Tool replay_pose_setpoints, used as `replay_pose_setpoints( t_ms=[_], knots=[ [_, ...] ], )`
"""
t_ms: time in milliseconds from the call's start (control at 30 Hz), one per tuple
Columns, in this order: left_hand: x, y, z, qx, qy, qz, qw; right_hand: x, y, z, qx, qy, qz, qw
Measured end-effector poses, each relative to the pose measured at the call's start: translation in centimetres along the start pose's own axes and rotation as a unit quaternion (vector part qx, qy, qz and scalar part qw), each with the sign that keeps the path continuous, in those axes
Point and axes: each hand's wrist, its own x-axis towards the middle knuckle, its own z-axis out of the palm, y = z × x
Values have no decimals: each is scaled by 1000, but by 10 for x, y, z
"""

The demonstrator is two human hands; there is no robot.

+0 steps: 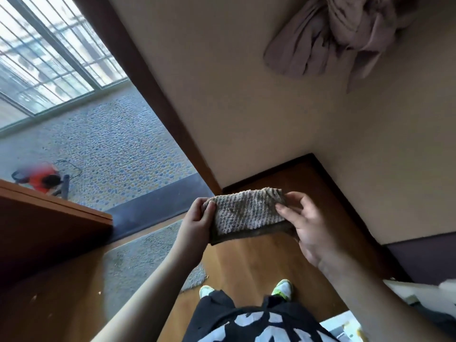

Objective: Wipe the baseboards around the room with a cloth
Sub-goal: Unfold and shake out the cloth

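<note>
A grey-brown textured cloth (246, 213) is stretched flat in front of me at chest height. My left hand (197, 218) grips its left end, thumb on top. Its right end is pinched by my right hand (308, 228), fingers curled over the front. A dark brown baseboard (345, 201) runs along the foot of the beige wall (271, 107), meeting the wooden floor (246, 262) in a corner just beyond the cloth.
A wooden desk edge (54, 218) juts in at left. A grey rug (148, 255) lies on the floor by a dark door sill (160, 206). Beyond are a pebble-tiled balcony (118, 149) and a barred window (49, 58). A mauve garment (333, 38) hangs on the wall.
</note>
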Motion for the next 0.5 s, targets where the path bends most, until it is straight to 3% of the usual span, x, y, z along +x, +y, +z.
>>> replay_pose_setpoints(
  t_ms=[100,200,367,433,500],
  knots=[
    [-4,3,-20,-73,-8,-11,997,6,13,19,-101,-18,-28,994],
    [-7,1,-41,-161,0,-32,986,9,25,43,-283,-32,-119,951],
    [-15,-13,-86,-216,53,-55,973,-11,39,111,-349,-256,-213,876],
    [-18,-18,-110,-219,72,-56,971,-20,51,140,-361,-312,-216,852],
    [-22,-24,-136,-209,85,-61,972,-27,62,167,-349,-334,-195,853]
  ],
)
